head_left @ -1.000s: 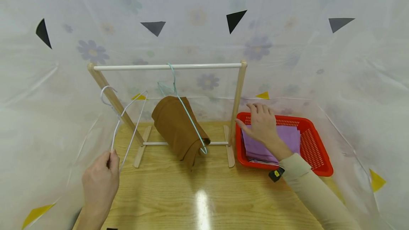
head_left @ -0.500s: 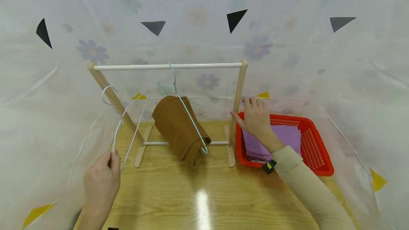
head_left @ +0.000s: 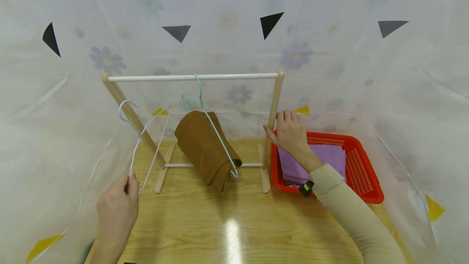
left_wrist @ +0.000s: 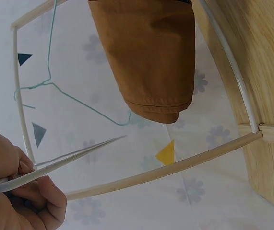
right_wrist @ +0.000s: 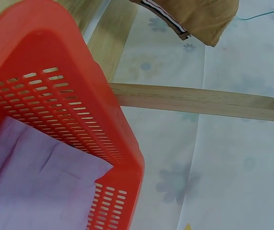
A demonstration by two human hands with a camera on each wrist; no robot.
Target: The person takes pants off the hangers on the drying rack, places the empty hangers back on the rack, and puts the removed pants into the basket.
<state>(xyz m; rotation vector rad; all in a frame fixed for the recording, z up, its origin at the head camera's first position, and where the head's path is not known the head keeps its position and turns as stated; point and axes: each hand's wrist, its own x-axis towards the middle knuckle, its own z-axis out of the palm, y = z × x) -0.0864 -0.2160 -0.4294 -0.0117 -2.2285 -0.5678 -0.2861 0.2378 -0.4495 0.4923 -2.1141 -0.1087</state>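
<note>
My left hand pinches a pale lilac wire hanger by its lower part, its hook up beside the left post; the left wrist view shows the hanger close by. My right hand is at the right post of a wooden clothes rack, thumb across the post and fingers on its other side. In the right wrist view this post runs into the hand at the edge. From the white rail hangs a mint wire hanger bearing brown trousers.
A red perforated basket stands right of the rack, below my right forearm. Folded purple cloth lies in it, with a striped edge under it. The wooden table extends in front, and flowered white sheeting encloses the back and sides.
My right hand has moved left and slightly up from over the basket to the rack's right post. My left hand keeps the lilac hanger nearly still; the hung trousers have not moved.
</note>
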